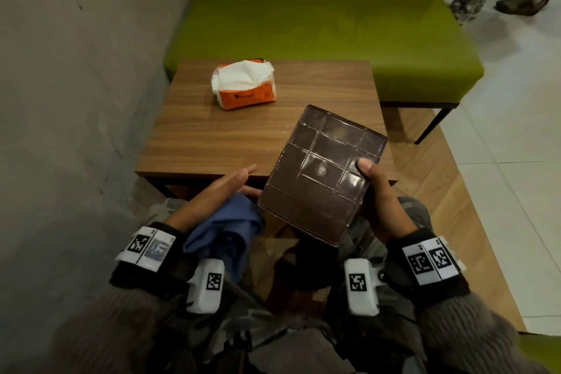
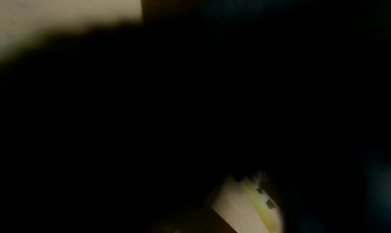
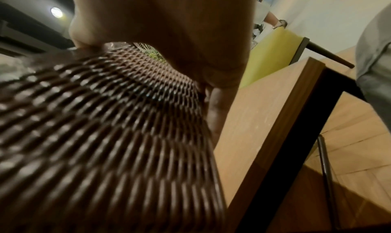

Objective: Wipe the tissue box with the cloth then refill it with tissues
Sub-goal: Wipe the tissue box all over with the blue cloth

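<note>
My right hand (image 1: pixel 368 179) grips the brown tissue box (image 1: pixel 318 173) at its right edge, thumb on top. The box is tilted above the table's near edge, its smooth gridded underside facing me. In the right wrist view its woven side (image 3: pixel 105 136) fills the left, with my right hand (image 3: pixel 211 92) clamped on its edge. My left hand (image 1: pixel 239 182) is just left of the box, two fingers stretched toward it. A bunched blue cloth (image 1: pixel 230 228) hangs from under its palm. An opened orange tissue pack (image 1: pixel 244 85) lies at the table's far left. The left wrist view is almost black.
The small wooden table (image 1: pixel 227 136) stands against a grey wall (image 1: pixel 76 85) on the left. A green bench (image 1: pixel 318 33) sits behind it. Another person's feet (image 1: pixel 522 0) are at the top right, on the pale tiled floor.
</note>
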`<state>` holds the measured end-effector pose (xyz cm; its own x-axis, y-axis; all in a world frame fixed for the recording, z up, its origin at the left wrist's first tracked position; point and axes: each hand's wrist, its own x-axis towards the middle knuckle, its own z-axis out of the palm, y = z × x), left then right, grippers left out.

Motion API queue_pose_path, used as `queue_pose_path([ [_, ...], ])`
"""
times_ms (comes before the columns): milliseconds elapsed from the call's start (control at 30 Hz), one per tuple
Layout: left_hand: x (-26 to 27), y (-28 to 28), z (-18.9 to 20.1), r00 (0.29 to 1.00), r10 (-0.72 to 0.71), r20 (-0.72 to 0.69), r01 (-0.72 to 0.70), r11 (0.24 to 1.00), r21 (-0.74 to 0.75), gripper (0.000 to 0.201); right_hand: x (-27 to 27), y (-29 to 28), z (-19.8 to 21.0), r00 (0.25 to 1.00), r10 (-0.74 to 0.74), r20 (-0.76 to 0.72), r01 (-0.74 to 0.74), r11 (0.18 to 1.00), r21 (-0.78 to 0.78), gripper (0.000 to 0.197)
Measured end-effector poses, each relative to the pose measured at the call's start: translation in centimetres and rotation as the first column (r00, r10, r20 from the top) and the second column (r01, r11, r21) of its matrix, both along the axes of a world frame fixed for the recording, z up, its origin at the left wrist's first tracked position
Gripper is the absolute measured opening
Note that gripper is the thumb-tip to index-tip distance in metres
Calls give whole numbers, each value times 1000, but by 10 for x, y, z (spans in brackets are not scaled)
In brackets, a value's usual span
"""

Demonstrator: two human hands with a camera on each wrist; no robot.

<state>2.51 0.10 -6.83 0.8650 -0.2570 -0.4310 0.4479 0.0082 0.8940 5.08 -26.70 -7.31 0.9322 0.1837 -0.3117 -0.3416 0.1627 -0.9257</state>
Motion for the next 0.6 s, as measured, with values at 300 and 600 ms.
queue_pose_path([
  [300,-18,-38,10,995,75,-72,-97,920,-380,72,8,5,7,981,173,85,-173,985,-7,103],
  [600,-15,-61,9,921,322,-217,-378,875,-303,71,-11,31,-8,979,201,-30,-195,971,139,124],
])
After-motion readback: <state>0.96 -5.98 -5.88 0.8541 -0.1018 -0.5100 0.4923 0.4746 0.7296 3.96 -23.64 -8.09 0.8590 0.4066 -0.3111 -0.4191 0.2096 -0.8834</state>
